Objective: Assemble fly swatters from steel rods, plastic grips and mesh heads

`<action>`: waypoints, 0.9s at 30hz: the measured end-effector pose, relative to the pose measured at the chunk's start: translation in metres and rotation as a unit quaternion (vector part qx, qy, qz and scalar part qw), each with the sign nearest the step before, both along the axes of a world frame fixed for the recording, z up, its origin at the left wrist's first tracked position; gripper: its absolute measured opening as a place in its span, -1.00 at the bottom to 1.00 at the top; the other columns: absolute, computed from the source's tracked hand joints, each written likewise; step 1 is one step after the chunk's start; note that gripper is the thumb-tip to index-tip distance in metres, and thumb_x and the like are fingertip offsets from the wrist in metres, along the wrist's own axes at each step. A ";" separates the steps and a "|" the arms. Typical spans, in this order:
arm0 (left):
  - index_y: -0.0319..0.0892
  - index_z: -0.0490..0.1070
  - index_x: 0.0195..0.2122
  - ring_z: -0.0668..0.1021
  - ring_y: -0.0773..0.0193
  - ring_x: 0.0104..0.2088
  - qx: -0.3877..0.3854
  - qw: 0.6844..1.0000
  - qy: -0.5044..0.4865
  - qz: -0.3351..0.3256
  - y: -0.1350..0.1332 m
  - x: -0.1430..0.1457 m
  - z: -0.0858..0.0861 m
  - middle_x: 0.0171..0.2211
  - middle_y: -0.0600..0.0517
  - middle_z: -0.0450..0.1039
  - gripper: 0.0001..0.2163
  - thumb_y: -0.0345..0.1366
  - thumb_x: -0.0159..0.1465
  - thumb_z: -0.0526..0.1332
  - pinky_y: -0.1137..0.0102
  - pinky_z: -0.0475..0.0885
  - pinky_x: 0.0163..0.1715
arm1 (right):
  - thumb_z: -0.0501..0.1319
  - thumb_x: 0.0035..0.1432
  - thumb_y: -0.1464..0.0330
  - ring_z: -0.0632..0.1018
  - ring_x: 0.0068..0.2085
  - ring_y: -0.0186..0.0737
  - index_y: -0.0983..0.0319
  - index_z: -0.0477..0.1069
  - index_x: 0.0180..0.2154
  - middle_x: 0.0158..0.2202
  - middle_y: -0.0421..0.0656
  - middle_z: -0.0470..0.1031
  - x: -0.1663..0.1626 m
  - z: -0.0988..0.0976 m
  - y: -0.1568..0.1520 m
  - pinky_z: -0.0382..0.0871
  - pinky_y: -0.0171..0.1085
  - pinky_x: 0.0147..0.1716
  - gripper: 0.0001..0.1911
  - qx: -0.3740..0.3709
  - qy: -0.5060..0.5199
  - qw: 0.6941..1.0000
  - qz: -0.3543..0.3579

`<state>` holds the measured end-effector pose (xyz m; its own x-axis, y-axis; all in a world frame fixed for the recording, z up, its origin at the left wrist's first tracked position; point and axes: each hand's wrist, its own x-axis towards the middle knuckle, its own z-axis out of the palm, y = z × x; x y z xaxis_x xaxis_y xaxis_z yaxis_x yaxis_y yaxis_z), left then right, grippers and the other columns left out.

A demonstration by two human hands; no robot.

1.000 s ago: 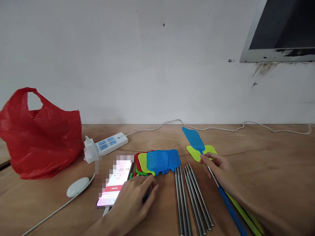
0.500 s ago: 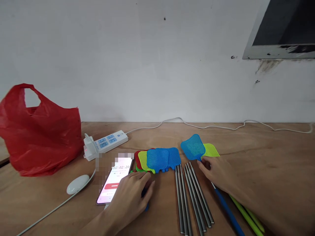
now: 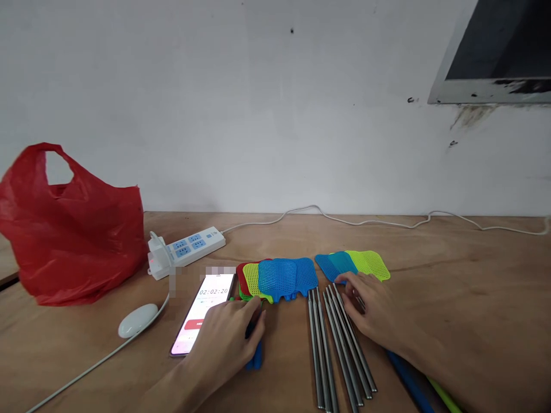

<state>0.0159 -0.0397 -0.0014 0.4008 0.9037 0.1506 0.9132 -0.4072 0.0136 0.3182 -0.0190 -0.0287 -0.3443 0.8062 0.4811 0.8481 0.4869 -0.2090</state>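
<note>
My left hand (image 3: 228,332) is curled beside the phone, below the overlapping flyswatter heads; what lies under its fingers is mostly hidden. Blue handle-like pieces (image 3: 255,357) stick out beneath it. My right hand (image 3: 372,307) rests over the necks of two flyswatters, thumb and forefinger apart. Beyond its fingertips a blue mesh head (image 3: 333,264) overlaps a yellow-green mesh head (image 3: 371,264). Below that forearm run a blue handle (image 3: 407,378) and a yellow-green handle (image 3: 443,396). Two groups of metal rods (image 3: 321,355) lie between my hands. Red, yellow-green and blue heads (image 3: 278,278) overlap behind the rods.
A lit phone (image 3: 209,310) shows a timer. Farther left are a white oval device (image 3: 138,320) on a cable, a white power strip (image 3: 198,244) and a red plastic bag (image 3: 77,241). A thin white cord (image 3: 361,222) runs along the wall.
The blue head at the right has gone from tilted up to lying low over the yellow-green head. My right hand's fingers have spread. My left hand has barely shifted, baring more of the blue pieces.
</note>
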 end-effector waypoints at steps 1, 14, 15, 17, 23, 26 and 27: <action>-0.12 0.36 -0.38 0.58 0.07 -0.46 -0.003 1.000 0.006 0.002 0.000 0.000 0.000 -0.50 0.00 0.52 -0.76 -0.26 0.40 -0.01 0.34 0.10 -0.51 | 0.08 0.17 0.52 0.49 -0.31 -0.11 0.17 0.33 -0.10 -0.37 -0.19 0.47 -0.001 0.000 -0.002 0.24 -0.15 -0.24 -0.74 -0.010 0.003 1.000 0.017; -0.11 0.42 -0.40 0.61 0.03 -0.41 -0.046 0.998 0.027 0.033 -0.001 0.002 0.003 -0.46 -0.03 0.56 -0.75 -0.21 0.39 0.07 0.35 0.11 -0.50 | 0.14 0.05 0.53 0.41 -0.39 -0.13 0.19 0.32 -0.16 -0.49 -0.25 0.39 -0.007 0.009 -0.012 0.14 -0.17 -0.31 -0.72 -0.097 -0.032 0.995 0.014; -0.11 0.42 -0.40 0.61 0.04 -0.41 -0.051 0.998 0.024 0.032 -0.002 0.003 0.004 -0.46 -0.02 0.56 -0.76 -0.21 0.38 0.08 0.35 0.12 -0.50 | 0.14 0.04 0.53 0.42 -0.38 -0.13 0.19 0.33 -0.15 -0.49 -0.25 0.39 -0.008 0.010 -0.013 0.13 -0.17 -0.31 -0.71 -0.107 -0.030 0.994 0.012; -0.10 0.43 -0.40 0.60 0.06 -0.41 -0.060 0.998 0.019 0.027 -0.003 0.004 0.005 -0.45 -0.01 0.57 -0.77 -0.20 0.36 0.10 0.35 0.16 -0.49 | 0.14 0.04 0.52 0.43 -0.38 -0.13 0.19 0.33 -0.13 -0.48 -0.25 0.40 -0.008 0.011 -0.013 0.13 -0.18 -0.32 -0.69 -0.124 -0.027 0.992 0.006; -0.11 0.43 -0.45 0.59 0.08 -0.42 -0.086 0.996 0.002 0.002 -0.007 0.006 0.005 -0.46 -0.02 0.57 -0.70 -0.11 0.35 0.09 0.34 0.19 -0.48 | 0.16 0.07 0.47 0.43 -0.40 -0.12 0.18 0.37 -0.11 -0.53 -0.27 0.40 -0.009 0.011 -0.013 0.12 -0.18 -0.31 -0.70 -0.137 -0.037 0.990 -0.017; -0.11 0.44 -0.46 0.59 0.08 -0.43 -0.089 0.996 0.003 -0.010 -0.008 0.007 0.004 -0.48 -0.01 0.56 -0.72 -0.12 0.32 0.12 0.33 0.20 -0.49 | 0.17 0.02 0.48 0.43 -0.43 -0.12 0.16 0.38 -0.12 -0.57 -0.29 0.39 -0.010 0.009 -0.013 0.10 -0.21 -0.34 -0.66 -0.124 -0.037 0.991 -0.035; -0.11 0.44 -0.46 0.59 0.08 -0.44 -0.087 0.996 0.003 -0.018 -0.009 0.007 0.003 -0.49 -0.01 0.56 -0.74 -0.14 0.32 0.13 0.33 0.20 -0.49 | 0.17 0.00 0.49 0.43 -0.43 -0.12 0.15 0.39 -0.13 -0.57 -0.30 0.39 -0.011 0.008 -0.013 0.10 -0.22 -0.36 -0.66 -0.116 -0.034 0.992 -0.041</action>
